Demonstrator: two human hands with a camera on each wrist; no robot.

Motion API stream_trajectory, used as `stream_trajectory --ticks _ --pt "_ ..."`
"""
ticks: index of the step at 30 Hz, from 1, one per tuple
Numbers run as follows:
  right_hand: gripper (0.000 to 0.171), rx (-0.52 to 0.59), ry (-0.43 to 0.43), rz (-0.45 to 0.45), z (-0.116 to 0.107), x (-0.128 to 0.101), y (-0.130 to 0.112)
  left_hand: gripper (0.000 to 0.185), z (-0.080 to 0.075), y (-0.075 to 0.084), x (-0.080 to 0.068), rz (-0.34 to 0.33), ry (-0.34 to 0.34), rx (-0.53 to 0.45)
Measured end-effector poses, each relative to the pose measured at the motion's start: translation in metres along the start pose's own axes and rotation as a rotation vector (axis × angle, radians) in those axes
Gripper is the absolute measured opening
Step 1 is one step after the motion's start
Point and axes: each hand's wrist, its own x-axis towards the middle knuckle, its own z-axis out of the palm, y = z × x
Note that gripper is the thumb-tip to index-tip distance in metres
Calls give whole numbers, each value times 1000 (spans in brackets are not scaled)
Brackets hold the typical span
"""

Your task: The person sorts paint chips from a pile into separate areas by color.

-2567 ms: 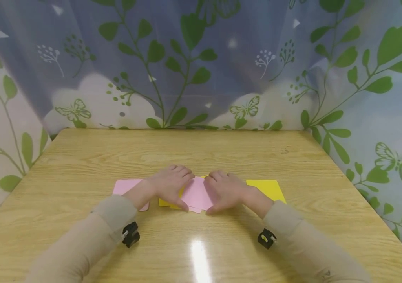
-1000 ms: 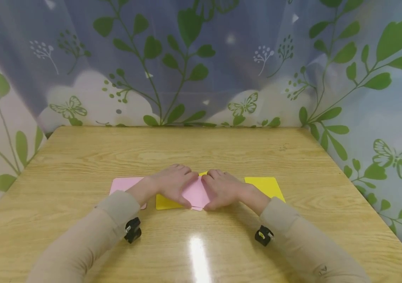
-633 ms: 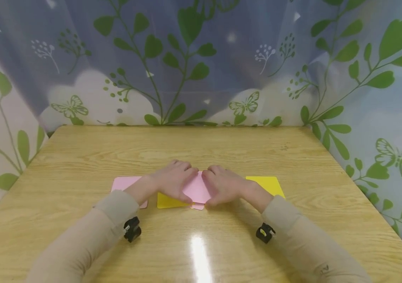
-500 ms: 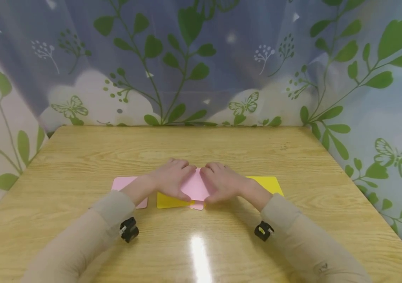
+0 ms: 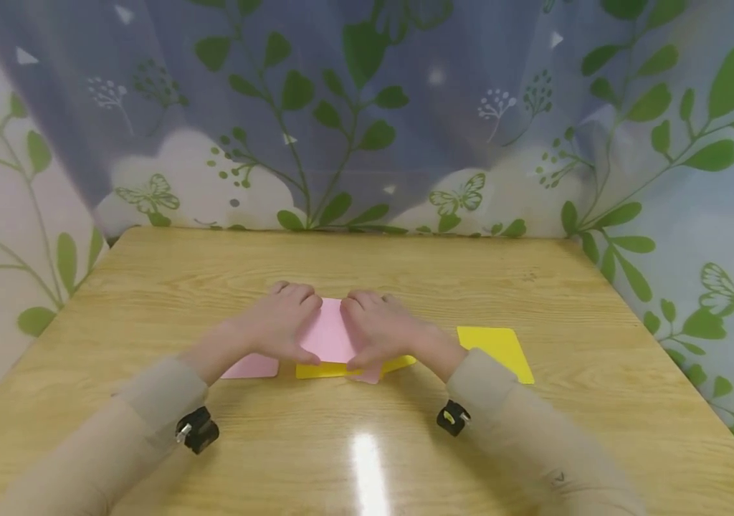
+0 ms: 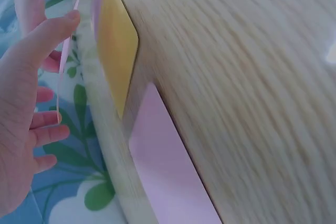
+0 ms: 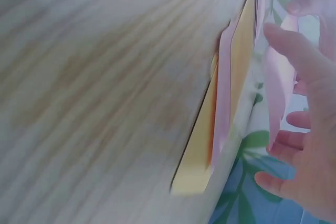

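Note:
Between my two hands a pink card (image 5: 330, 333) is held up off the table. My left hand (image 5: 279, 326) pinches its left side with thumb and fingers, and my right hand (image 5: 380, 326) pinches the right side. The left wrist view shows the held card (image 6: 65, 59) almost edge-on; in the right wrist view the card (image 7: 278, 85) looks slightly bent and clear of the tabletop. Below it lies a loose overlapping pile, with a yellow card (image 5: 323, 370) and a pink card (image 5: 370, 374) showing. The hands hide part of the pile.
A separate pink card (image 5: 252, 367) lies to the left, partly under my left forearm. To the right rests a yellow card (image 5: 496, 352). The wooden table (image 5: 367, 265) meets a leaf-patterned curtain (image 5: 367, 143) at the back.
Both hands have lifted the pink card from the middle pile and carried it left and slightly away from me. More of the pile shows beneath it.

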Motion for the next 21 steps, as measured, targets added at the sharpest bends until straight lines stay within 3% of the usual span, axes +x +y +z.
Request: stream_trajectory --ticks 4,15,21 --pt "98 -45 -2 -1 -2 12 -11 78 -4 -7 -14 -12 47 21" --pt "91 -113 19 -44 3 45 -40 73 -1 -24 -56 -100 85 -17" --pt "94 -135 14 -69 4 62 -62 71 0 -39 -80 -117 39 -3"
